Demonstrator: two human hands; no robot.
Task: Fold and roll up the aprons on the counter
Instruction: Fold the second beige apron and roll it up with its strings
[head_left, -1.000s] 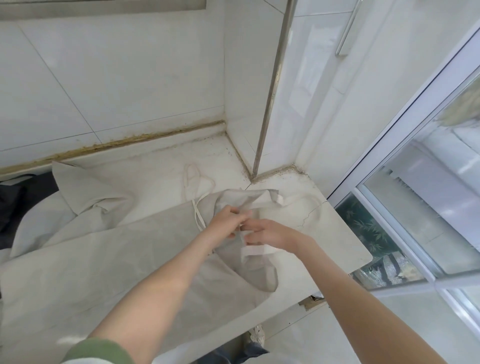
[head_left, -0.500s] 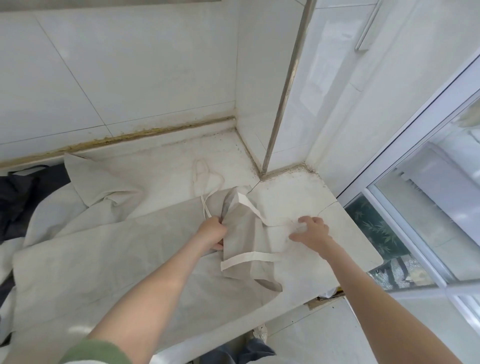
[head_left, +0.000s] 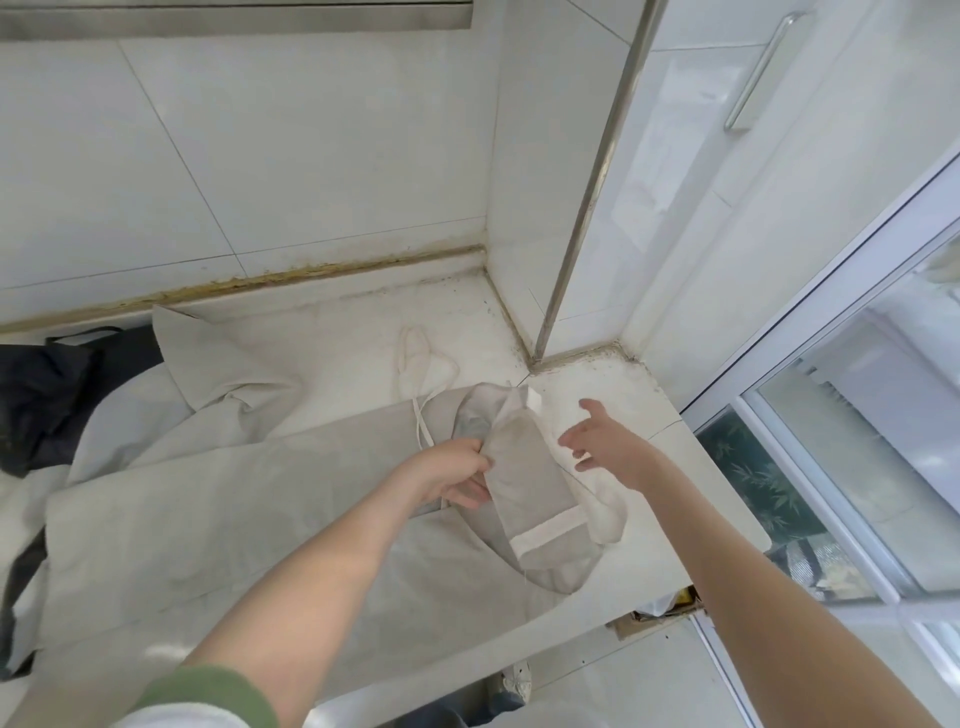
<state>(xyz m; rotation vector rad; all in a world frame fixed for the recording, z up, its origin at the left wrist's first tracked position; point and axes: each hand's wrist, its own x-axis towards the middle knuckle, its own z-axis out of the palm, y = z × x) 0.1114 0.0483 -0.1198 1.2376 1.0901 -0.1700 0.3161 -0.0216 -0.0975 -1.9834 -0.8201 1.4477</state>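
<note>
Nearest, 7 o'clock: beige apron (head_left: 208, 519) spread on counter (head_left: 701, 467), skirt flat but creased. Centre: clamping edge of turned-over bib (head_left: 530, 488) with left hand (head_left: 457, 475), fingers curled on the cloth. At 3 o'clock of it: right hand (head_left: 608, 447) holding nothing, fingers spread, just beside bib. Further, 12 o'clock: loose tie strings (head_left: 421, 374). Far, 9 o'clock: dark cloth (head_left: 47, 395). Judged step: first fold, bib end. Next: catching bib's free side, laying it flat, tucking strings in before rolling.

Crumpled beige apron (head_left: 234, 499) across counter (head_left: 613, 405)
</note>
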